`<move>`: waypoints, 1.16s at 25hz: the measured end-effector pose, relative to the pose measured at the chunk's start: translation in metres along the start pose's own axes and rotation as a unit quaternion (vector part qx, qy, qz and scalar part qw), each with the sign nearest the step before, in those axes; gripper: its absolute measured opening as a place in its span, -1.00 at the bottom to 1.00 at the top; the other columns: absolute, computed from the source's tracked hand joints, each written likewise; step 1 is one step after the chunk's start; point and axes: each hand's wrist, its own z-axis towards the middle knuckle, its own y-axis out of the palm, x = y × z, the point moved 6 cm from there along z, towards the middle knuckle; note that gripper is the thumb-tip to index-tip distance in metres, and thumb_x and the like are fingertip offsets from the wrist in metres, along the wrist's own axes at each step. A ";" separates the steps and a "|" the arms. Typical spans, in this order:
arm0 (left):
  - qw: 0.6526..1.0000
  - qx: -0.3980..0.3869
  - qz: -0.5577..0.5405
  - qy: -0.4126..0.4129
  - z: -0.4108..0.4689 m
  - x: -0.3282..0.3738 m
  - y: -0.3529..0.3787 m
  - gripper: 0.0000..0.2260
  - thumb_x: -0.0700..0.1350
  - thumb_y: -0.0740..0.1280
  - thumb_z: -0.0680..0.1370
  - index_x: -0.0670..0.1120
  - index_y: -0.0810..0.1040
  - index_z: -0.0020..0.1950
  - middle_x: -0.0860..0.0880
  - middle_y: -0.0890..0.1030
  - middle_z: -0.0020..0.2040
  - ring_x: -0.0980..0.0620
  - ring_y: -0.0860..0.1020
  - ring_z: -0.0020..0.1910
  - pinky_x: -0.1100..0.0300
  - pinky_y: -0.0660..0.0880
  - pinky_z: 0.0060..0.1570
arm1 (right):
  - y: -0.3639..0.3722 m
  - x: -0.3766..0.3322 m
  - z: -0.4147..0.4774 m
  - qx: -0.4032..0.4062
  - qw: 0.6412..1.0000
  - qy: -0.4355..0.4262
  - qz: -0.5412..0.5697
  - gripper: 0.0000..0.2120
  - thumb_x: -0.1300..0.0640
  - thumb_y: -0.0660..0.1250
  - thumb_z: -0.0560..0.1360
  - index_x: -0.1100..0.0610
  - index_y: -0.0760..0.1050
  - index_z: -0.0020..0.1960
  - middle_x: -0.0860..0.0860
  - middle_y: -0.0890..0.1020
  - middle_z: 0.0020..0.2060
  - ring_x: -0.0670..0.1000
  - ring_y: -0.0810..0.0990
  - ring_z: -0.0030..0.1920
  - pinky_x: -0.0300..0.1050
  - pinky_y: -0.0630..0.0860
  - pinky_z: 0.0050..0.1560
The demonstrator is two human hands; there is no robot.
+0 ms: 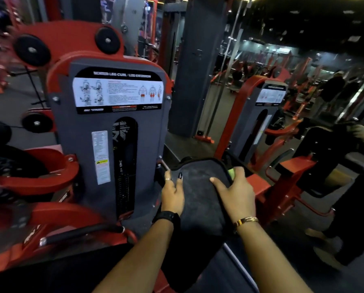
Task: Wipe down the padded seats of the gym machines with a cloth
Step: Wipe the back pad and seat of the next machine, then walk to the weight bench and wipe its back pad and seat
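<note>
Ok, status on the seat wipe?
Left hand rests on left edge of padded seat. Right hand grips green cloth at right edge. Nothing blocking the pad.

Black padded seat [200,187] (scuffed, dusty), green cloth [231,172] seemingly at edge

Both hands rest on the black padded seat [200,191] of a seated leg curl machine.
The left hand [172,193], with a ring and a black watch [167,217] at the wrist, lies with straight fingers along the seat's left edge. The right hand [237,193], wearing a gold bracelet [246,220], has its thumb on top of the pad and its fingers curled over the right edge, holding a small visible patch of yellow-green cloth [231,172]. Just left of the seat stands the grey weight-stack cover [79,132], with a white instruction placard [117,92] near its top. A second red and grey machine [259,115] stands beyond, to the right.
</note>
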 end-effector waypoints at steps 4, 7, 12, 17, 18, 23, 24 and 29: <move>0.982 0.158 0.100 0.003 -0.005 -0.007 -0.073 -0.63 -0.14 0.17 0.60 -0.05 0.27 0.42 -0.14 0.60 -0.04 -0.18 0.55 -0.01 0.09 0.43 -0.05 | 0.059 -0.032 -0.016 -0.068 0.991 -0.113 -0.013 -0.54 -0.19 0.22 0.51 0.15 0.27 0.19 0.16 0.58 0.08 0.28 0.56 0.05 0.07 0.47 -0.08; 0.960 0.207 0.188 -0.004 -0.022 -0.006 -0.120 -0.67 -0.12 0.17 0.60 -0.03 0.30 0.36 -0.19 0.61 0.06 -0.24 0.55 0.04 0.00 0.47 0.00 | 0.098 -0.040 -0.023 -0.119 0.982 -0.148 0.010 -0.51 -0.22 0.13 0.53 0.19 0.26 0.19 0.19 0.58 0.11 0.29 0.57 0.04 0.09 0.51 -0.12; 0.919 0.307 0.245 0.012 -0.073 0.020 -0.176 -0.70 -0.15 0.18 0.57 -0.04 0.33 0.30 -0.19 0.60 0.07 -0.27 0.54 0.04 0.00 0.47 -0.02 | 0.128 -0.077 -0.048 -0.177 0.955 -0.222 0.080 -0.58 -0.14 0.10 0.57 0.23 0.29 0.14 0.22 0.59 0.09 0.32 0.58 0.01 0.09 0.46 -0.17; 0.860 0.412 0.300 0.019 -0.139 0.066 -0.234 -0.71 -0.18 0.18 0.56 -0.05 0.32 0.28 -0.24 0.59 0.05 -0.32 0.53 0.01 -0.03 0.44 -0.10 | 0.133 -0.143 -0.097 -0.212 0.911 -0.318 0.158 -0.59 -0.10 0.13 0.58 0.27 0.32 0.14 0.28 0.60 0.06 0.36 0.57 0.00 0.14 0.46 -0.14; 0.844 0.435 0.313 0.027 -0.155 0.082 -0.243 -0.71 -0.17 0.18 0.56 -0.04 0.32 0.28 -0.24 0.59 0.05 -0.33 0.53 0.00 -0.03 0.44 -0.11 | 0.129 -0.157 -0.110 -0.223 0.899 -0.331 0.182 -0.58 -0.10 0.13 0.58 0.27 0.32 0.15 0.29 0.60 0.04 0.36 0.57 -0.01 0.14 0.46 -0.15; 0.759 0.539 0.364 0.029 -0.244 0.154 -0.298 -0.73 -0.12 0.15 0.59 -0.01 0.32 0.29 -0.24 0.58 0.04 -0.33 0.52 0.00 -0.02 0.41 -0.10 | 0.101 -0.234 -0.186 -0.281 0.833 -0.397 0.263 -0.58 -0.10 0.11 0.59 0.26 0.30 0.17 0.33 0.59 -0.05 0.36 0.56 -0.04 0.02 0.31 -0.27; 0.747 0.558 0.360 0.021 -0.263 0.161 -0.308 -0.74 -0.11 0.14 0.59 0.01 0.31 0.28 -0.22 0.58 0.04 -0.32 0.52 -0.01 -0.02 0.42 -0.09 | 0.096 -0.248 -0.202 -0.294 0.820 -0.411 0.268 -0.58 -0.11 0.10 0.59 0.25 0.30 0.16 0.32 0.59 -0.03 0.35 0.56 -0.02 0.03 0.32 -0.25; 0.666 0.666 0.337 -0.025 -0.387 0.175 -0.361 -0.76 -0.12 0.10 0.59 0.04 0.29 0.25 -0.09 0.53 -0.09 -0.25 0.52 -0.05 0.08 0.32 -0.17 | 0.067 -0.304 -0.322 -0.333 0.743 -0.518 0.263 -0.55 -0.13 0.07 0.59 0.24 0.27 0.22 0.30 0.60 -0.01 0.33 0.58 -0.02 0.08 0.43 -0.20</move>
